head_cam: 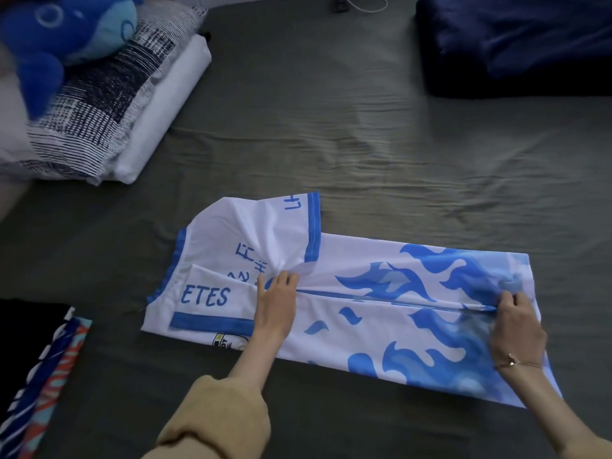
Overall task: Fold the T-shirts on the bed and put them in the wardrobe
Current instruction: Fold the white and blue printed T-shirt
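head view. mustard sleeve [218, 415] lies nearest me, leading up to the left hand [276, 304], whose fingertips pinch gathered cloth at the centre seam of the white-and-blue t-shirt [381, 313]. right hand [516, 326], wearing a thin bracelet [516, 362], pinches the same seam toward the hem end of the t-shirt. both hands are narrow, each holding a fold of fabric; neither is spread flat.

the t-shirt lies on the dark green bedsheet [298, 127], spread lengthwise, both long sides already turned in to meet along the middle, sleeves tucked over the chest. i judge the lengthwise fold done and the crosswise fold, hem toward collar, still to come.

left of the t-shirt, at the picture's edge, sits a patterned garment [49, 376]; whether it is folded i cannot tell. beyond the t-shirt to the left are stacked pillows [109, 104] and a blue plush toy [66, 28]; beyond it to the right, a navy blanket [516, 41]. no wardrobe is in view, so putting away remains undone.
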`<state>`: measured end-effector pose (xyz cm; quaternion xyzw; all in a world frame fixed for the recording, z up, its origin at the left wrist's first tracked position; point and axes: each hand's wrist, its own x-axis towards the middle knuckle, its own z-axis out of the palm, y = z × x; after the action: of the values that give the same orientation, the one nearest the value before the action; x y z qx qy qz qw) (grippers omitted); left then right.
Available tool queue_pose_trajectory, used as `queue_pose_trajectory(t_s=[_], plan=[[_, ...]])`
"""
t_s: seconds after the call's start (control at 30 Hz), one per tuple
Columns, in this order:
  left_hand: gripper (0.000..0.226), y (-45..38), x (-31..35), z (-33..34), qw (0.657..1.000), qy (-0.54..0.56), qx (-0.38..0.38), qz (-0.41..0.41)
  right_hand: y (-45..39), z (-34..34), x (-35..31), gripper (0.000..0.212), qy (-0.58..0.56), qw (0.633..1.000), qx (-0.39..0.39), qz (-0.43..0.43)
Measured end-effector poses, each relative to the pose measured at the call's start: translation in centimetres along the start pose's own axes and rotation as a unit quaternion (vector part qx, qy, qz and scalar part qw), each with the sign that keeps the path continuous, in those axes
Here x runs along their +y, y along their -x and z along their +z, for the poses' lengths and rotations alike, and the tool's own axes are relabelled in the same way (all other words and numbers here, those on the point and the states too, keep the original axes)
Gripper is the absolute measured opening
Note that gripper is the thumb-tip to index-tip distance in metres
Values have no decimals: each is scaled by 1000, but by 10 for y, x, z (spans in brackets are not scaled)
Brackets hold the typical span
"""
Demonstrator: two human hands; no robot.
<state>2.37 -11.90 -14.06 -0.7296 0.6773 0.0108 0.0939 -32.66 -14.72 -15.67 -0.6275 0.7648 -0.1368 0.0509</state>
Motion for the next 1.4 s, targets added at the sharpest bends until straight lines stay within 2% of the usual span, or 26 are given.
queue_pose_trajectory(t_s=[0.13, 0.23, 0.33, 0.57, 0.67, 0.7, 0.8, 0.9, 1.0, 1.1, 1.17, 1.27, 1.33, 1.4], plan=[[37, -4, 3, -6, 1000, 12, 20, -9, -4, 0, -1, 27, -1, 1000, 17, -7], [39, -6, 14, -9, 999, 27, 37, 21, -6, 5, -4, 35, 29, 994, 12, -102], [32, -9, 26, -8, 994, 68, 44, 70, -4, 9, -8, 29, 30, 985, 11, -168], [26, -14, 13, -3, 990, 98, 40, 89, -6, 10, 3, 36, 45, 991, -16, -121], [23, -12, 12, -2, 990, 104, 32, 92, -1, 9, -2, 16, 5, 992, 10, -124], [22, -11, 14, -2, 989, 99, 36, 102, 1, 12, -3, 16, -13, 989, 14, -145], [21, -10, 28, 2, 985, 104, 58, 128, 7, 24, -9, 49, -6, 980, -44, -192], [27, -20, 44, 9, 968, 194, 96, 128, 15, 31, -11, 55, 35, 989, -60, -129], [27, -37, 54, -1, 962, 244, 56, 109, 21, 24, -14, 54, 42, 995, -68, -60], [38, -53, 56, -7, 969, 241, 8, 46, 8, 16, -18, 47, 10, 999, -49, -15], [51, -58, 56, -4, 979, 193, -67, 25, -8, 19, -25, 48, 1, 997, -46, -55], [61, -57, 58, 6, 980, 146, -131, 24, -27, 28, -34, 63, 19, 984, -114, -138], [62, -57, 58, 11, 980, 144, -132, 25, -31, 37, -33, 73, 36, 982, -150, -111], [63, -58, 57, 13, 979, 147, -138, 20, -31, 42, -32, 74, 36, 983, -168, -68]])
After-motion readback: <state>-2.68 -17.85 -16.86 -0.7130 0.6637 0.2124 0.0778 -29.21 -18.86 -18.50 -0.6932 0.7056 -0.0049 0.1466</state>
